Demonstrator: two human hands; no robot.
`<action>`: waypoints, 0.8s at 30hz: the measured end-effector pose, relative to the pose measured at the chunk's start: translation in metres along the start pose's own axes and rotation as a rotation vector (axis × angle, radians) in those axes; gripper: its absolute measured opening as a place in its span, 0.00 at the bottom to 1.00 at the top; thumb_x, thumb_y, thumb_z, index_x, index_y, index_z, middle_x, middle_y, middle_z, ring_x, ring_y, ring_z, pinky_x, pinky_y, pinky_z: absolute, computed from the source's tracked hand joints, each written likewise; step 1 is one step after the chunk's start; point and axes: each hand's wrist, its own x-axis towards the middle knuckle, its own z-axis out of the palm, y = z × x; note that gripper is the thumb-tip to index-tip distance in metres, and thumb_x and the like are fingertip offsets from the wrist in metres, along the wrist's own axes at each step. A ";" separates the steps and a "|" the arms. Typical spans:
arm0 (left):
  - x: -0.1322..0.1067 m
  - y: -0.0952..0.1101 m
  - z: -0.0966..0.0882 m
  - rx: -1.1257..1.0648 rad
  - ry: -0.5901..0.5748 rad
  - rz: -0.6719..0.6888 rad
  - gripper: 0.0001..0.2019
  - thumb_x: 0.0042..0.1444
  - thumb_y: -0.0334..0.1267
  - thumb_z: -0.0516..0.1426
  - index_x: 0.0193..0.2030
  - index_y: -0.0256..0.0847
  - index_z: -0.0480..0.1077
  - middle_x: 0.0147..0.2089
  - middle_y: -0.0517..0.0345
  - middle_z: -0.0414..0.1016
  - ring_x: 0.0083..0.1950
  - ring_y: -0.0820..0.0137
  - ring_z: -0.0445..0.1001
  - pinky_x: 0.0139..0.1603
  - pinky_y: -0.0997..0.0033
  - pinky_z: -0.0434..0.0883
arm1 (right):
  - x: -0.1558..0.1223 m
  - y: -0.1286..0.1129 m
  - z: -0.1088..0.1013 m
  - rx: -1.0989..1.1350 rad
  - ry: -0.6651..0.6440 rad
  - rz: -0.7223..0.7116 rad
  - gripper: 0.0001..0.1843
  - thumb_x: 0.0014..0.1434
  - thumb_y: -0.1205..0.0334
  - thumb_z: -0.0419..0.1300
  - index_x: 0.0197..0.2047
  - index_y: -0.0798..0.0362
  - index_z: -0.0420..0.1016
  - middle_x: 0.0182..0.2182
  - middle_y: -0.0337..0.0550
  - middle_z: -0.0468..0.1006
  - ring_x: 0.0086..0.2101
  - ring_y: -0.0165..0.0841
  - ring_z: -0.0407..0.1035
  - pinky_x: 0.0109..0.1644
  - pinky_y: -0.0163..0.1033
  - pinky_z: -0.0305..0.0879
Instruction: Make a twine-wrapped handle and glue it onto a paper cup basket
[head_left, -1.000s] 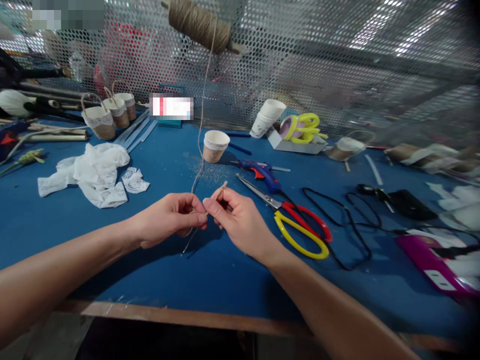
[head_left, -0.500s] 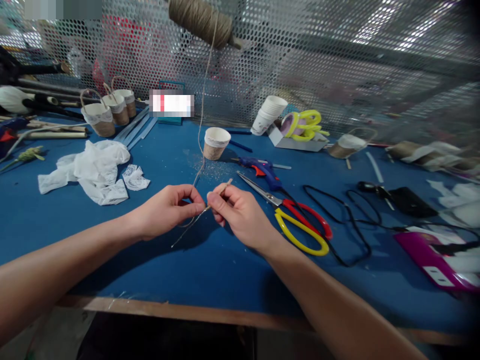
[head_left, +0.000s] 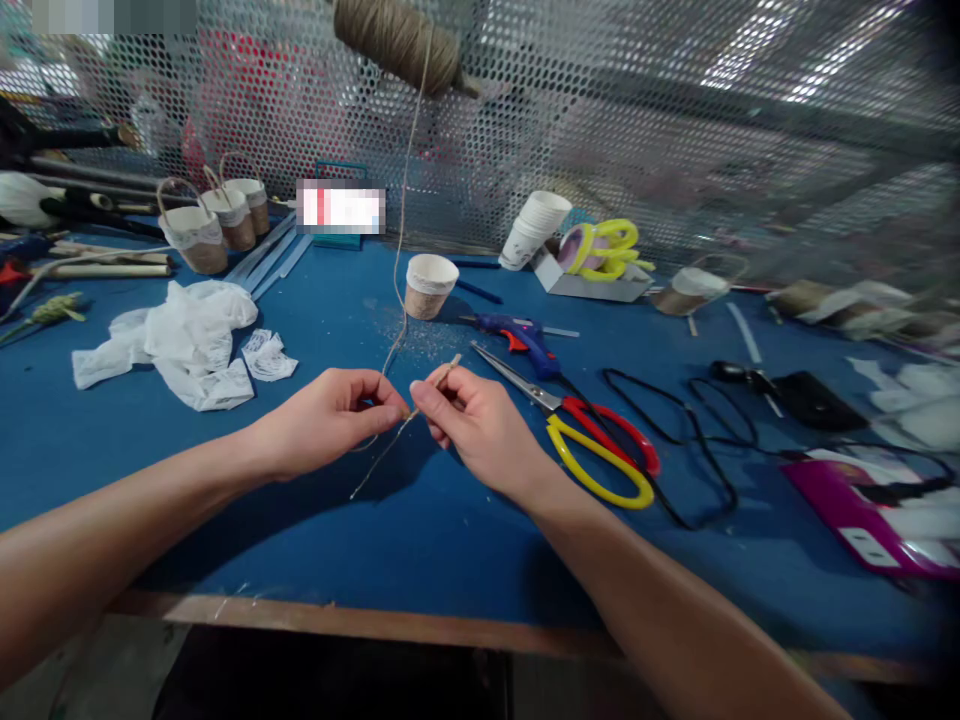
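Twine point(head_left: 406, 200) runs down from a brown spool point(head_left: 397, 42) hung on the mesh to my left hand point(head_left: 337, 418), whose thumb and fingertips pinch it. My right hand point(head_left: 480, 420) is closed on a thin stem wrapped in twine point(head_left: 454, 362), its tip sticking out above the fingers. A thin wire-like end point(head_left: 369, 476) trails down to the left below my hands. Both hands almost meet above the blue table. Just beyond them stands a small paper cup point(head_left: 431, 288) covered in burlap with a white lace rim.
Scissors point(head_left: 592, 435) and a blue glue gun point(head_left: 521, 340) lie right of my hands. White lace point(head_left: 184, 345) is heaped at left, with finished small baskets point(head_left: 193, 238) behind. Stacked paper cups point(head_left: 534, 230) stand at the back. A black cord point(head_left: 705, 450) and purple power strip point(head_left: 832, 510) are at right.
The whole view has shifted slightly. My hands stay nearly in place, still pinching the twine and stem; the trailing end has swung a little to the right.
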 end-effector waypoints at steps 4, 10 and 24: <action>0.001 -0.003 0.003 -0.056 0.018 -0.011 0.07 0.47 0.37 0.55 0.25 0.35 0.62 0.21 0.67 0.58 0.21 0.81 0.53 0.20 0.79 0.51 | 0.000 0.001 0.001 -0.063 0.040 -0.022 0.14 0.55 0.53 0.54 0.26 0.55 0.63 0.20 0.33 0.62 0.19 0.22 0.57 0.23 0.31 0.56; 0.003 -0.011 0.010 -0.051 0.116 -0.007 0.10 0.43 0.37 0.59 0.24 0.36 0.61 0.20 0.67 0.60 0.21 0.81 0.55 0.21 0.79 0.53 | -0.002 0.001 0.006 -0.067 0.066 -0.038 0.15 0.54 0.53 0.56 0.24 0.55 0.63 0.20 0.35 0.64 0.20 0.23 0.57 0.23 0.31 0.55; 0.004 -0.009 0.005 -0.376 -0.115 -0.115 0.07 0.45 0.34 0.58 0.25 0.34 0.64 0.19 0.68 0.58 0.18 0.83 0.51 0.19 0.78 0.47 | 0.001 -0.001 -0.003 0.176 -0.142 0.015 0.12 0.55 0.57 0.55 0.26 0.56 0.63 0.20 0.33 0.64 0.19 0.21 0.59 0.23 0.29 0.59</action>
